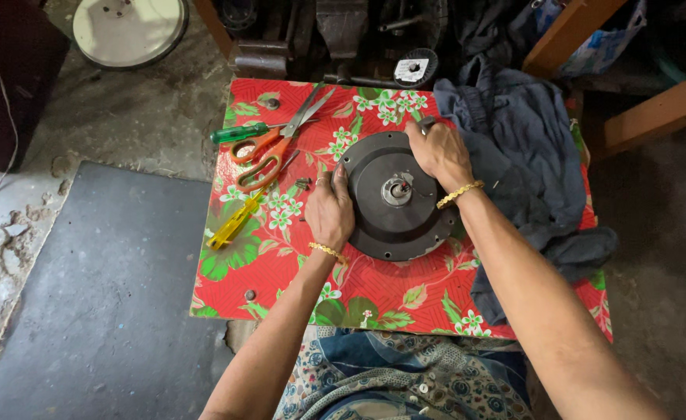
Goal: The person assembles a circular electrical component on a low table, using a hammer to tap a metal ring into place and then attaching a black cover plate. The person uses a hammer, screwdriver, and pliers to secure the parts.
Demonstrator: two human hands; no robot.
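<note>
A dark round metal disc (385,225) with a shiny hub and shaft (396,189) in its middle lies flat on a small table covered in red flowered cloth (281,288). My left hand (329,210) grips the disc's left rim, fingers curled over the edge. My right hand (438,152) rests on the disc's far right rim, fingers bent over a small dark part at the edge; what it pinches is hidden. Both wrists wear gold bracelets.
Orange-handled scissors (269,152), a green-handled screwdriver (239,133) and a yellow-handled tool (232,224) lie left of the disc. A blue-grey cloth (525,155) is heaped on the table's right side. A pale round cover (129,27) lies on the floor at the back left.
</note>
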